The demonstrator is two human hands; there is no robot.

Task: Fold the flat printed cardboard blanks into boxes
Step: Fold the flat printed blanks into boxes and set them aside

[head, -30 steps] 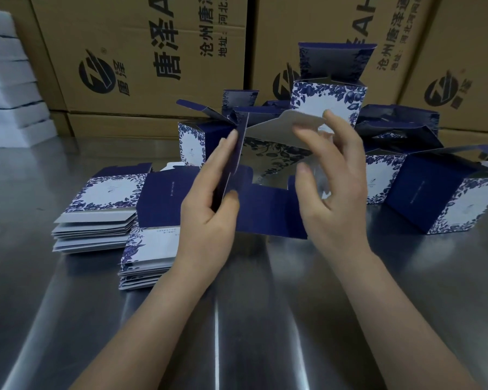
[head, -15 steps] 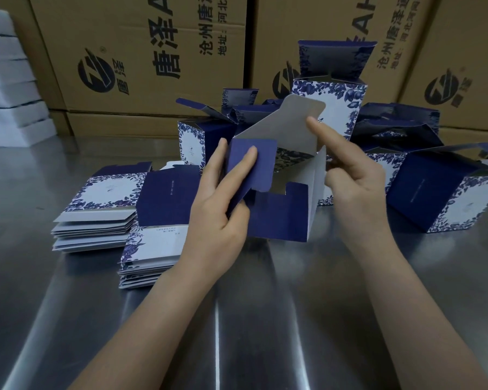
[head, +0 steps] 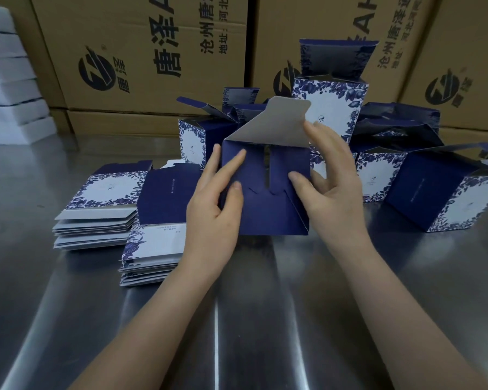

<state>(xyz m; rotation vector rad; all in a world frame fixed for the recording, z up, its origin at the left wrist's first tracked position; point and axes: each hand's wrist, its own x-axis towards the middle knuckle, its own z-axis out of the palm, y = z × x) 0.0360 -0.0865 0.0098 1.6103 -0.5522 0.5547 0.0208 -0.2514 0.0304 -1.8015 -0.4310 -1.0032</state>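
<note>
A dark blue box (head: 268, 212) stands half folded at the middle of the steel table, held between both hands. My left hand (head: 213, 209) grips its left side, fingers pressing a blue flap flat on the near face. My right hand (head: 328, 187) grips the right side, thumb on the other blue flap. One grey-white flap (head: 273, 122) stands up behind them. Two stacks of flat printed blanks (head: 102, 209) (head: 152, 249) lie to the left. Several folded blue-and-white boxes (head: 448, 195) stand behind and to the right.
Large brown shipping cartons (head: 141, 54) with printed lettering wall off the back of the steel table (head: 237, 319). White foam slabs (head: 6, 88) are stacked at the far left. A tall floral box (head: 330, 111) stands on others just behind the held one.
The blue side flaps have been folded inward onto the near face. My right hand moved from the raised grey flap down to the box's right side, and the box turned square to me.
</note>
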